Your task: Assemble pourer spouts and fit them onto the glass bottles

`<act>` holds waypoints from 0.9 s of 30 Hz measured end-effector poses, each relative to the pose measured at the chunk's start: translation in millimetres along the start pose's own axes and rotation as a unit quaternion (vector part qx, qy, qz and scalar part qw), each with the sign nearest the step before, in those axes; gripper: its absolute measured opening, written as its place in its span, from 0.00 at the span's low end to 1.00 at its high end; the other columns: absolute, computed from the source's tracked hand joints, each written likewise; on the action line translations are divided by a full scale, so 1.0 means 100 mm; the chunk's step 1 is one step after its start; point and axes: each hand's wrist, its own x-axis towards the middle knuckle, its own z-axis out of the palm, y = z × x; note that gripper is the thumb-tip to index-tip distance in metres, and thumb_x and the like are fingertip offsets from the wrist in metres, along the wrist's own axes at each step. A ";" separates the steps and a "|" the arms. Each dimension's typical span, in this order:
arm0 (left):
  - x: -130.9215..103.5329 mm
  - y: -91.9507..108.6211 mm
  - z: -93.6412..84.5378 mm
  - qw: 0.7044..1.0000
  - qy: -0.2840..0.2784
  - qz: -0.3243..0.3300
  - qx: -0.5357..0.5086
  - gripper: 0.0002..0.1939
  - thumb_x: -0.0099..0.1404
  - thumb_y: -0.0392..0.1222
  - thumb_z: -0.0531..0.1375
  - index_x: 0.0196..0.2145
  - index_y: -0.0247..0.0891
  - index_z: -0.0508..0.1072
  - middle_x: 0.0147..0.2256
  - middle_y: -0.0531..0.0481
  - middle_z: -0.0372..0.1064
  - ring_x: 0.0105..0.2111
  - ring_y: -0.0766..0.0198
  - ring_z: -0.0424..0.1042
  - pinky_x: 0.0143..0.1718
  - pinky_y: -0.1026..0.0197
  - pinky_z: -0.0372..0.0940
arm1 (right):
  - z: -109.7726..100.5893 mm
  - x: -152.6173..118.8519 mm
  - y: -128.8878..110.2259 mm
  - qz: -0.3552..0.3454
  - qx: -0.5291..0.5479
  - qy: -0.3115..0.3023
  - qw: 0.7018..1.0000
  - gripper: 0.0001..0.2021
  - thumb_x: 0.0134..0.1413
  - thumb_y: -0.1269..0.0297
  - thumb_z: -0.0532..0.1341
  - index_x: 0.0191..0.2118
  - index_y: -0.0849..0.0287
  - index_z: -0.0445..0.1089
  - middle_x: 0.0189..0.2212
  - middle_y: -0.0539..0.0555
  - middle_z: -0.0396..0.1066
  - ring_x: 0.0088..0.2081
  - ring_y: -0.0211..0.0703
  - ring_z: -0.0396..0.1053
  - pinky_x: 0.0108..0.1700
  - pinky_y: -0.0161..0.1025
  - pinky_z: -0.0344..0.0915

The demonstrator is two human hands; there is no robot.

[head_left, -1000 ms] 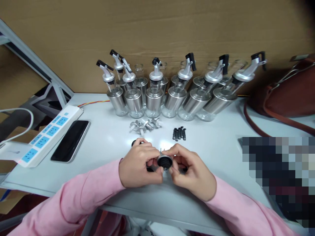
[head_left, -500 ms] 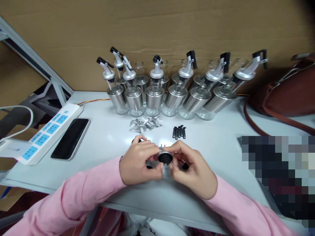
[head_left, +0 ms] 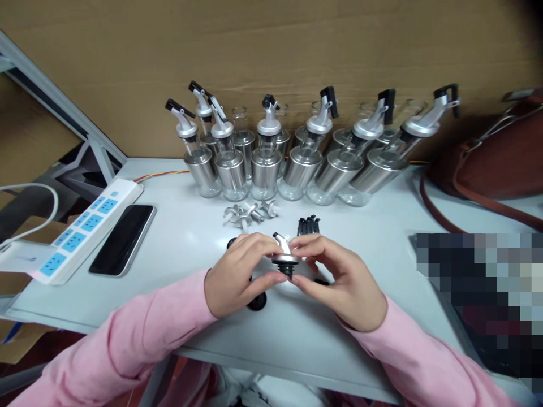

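Between my fingertips, above the front of the table, I hold a silver pourer spout (head_left: 285, 258) with a ribbed black stopper pointing down. My left hand (head_left: 244, 274) pinches it from the left and my right hand (head_left: 337, 277) from the right. A round black part (head_left: 257, 301) lies under my left hand, and other black pieces are partly hidden by my hands. Beyond them lie a heap of silver spout parts (head_left: 250, 213) and a cluster of small black levers (head_left: 308, 225).
Glass-and-steel bottles (head_left: 266, 167), several topped with pourers, stand along the cardboard at the back. To the left are a power strip (head_left: 80, 232) and a phone (head_left: 123, 240). A brown bag (head_left: 487, 158) sits at the right, near a blurred-out dark object (head_left: 479, 294).
The pourer spout has turned from showing its stopper underside to standing upright, its spout up. My right fingers have shifted, and more of the round black part shows below my left hand.
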 end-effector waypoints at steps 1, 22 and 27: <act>0.00 -0.01 0.01 1.000 -0.002 0.008 -0.005 0.14 0.65 0.47 0.53 0.45 0.37 0.61 0.40 0.45 0.65 0.42 0.60 0.65 0.43 0.59 0.59 | 0.00 0.00 0.00 -0.010 -0.001 0.007 1.000 0.09 0.43 0.73 0.62 0.32 0.57 0.63 0.33 0.54 0.69 0.33 0.41 0.67 0.29 0.35 0.62; 0.01 0.04 0.03 0.988 -0.022 0.061 0.139 0.06 0.59 0.37 0.54 0.35 0.38 0.68 0.31 0.50 0.63 0.31 0.64 0.65 0.46 0.52 0.56 | -0.43 0.13 0.41 -0.065 -0.426 0.029 0.902 0.09 0.52 0.69 0.56 0.33 0.63 0.74 0.27 0.57 0.71 0.31 0.48 0.68 0.34 0.44 0.65; -0.01 0.03 0.04 0.988 -0.016 0.057 0.144 0.07 0.57 0.36 0.54 0.36 0.38 0.66 0.31 0.51 0.63 0.31 0.65 0.65 0.48 0.51 0.54 | -0.43 0.13 0.43 -0.009 -0.448 -0.004 0.894 0.08 0.50 0.68 0.57 0.32 0.62 0.74 0.29 0.56 0.72 0.33 0.48 0.68 0.37 0.44 0.65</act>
